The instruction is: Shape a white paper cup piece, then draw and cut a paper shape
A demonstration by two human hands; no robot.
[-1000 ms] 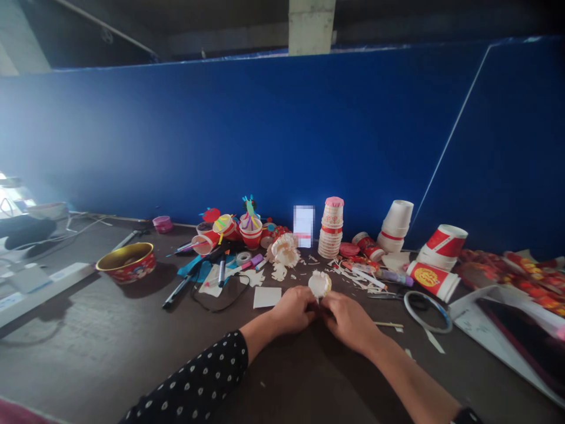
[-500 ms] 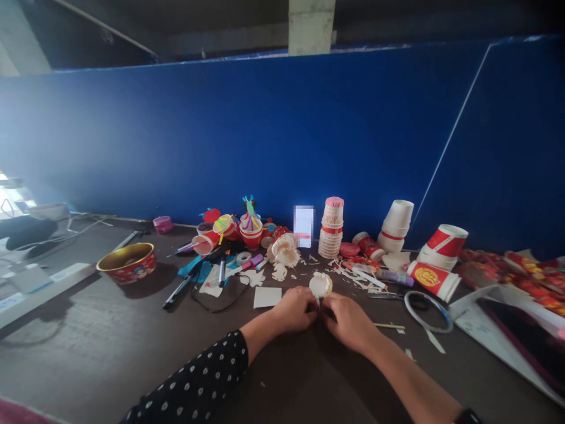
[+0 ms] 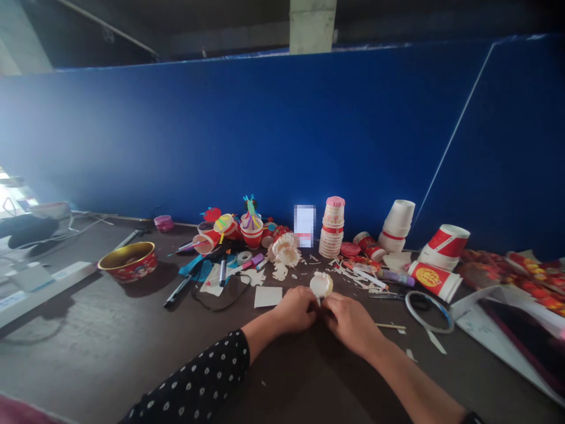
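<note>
Above my fingertips stands a small, round, cream-white paper piece [image 3: 319, 284] with a frilled, scalloped edge. My left hand [image 3: 298, 308] is closed at its lower left side, the fingertips pinched together. From the right, my right hand [image 3: 348, 319] is closed at its lower edge too, thumb and fingers drawn in. The fingertips of both hands almost meet beneath the piece and hide its bottom. A square white card [image 3: 268, 297] lies just left of my left hand. Behind the piece sits a larger ruffled paper shape [image 3: 286, 250].
A stack of paper cups [image 3: 331, 232] rises behind my hands, with white paper scraps [image 3: 353, 277] around it. At left are a red-and-gold bowl [image 3: 128, 263] and a black marker [image 3: 223, 271]. Rightward lie a tape ring [image 3: 446, 317], a wooden stick [image 3: 391, 326] and a tablet [image 3: 525, 333].
</note>
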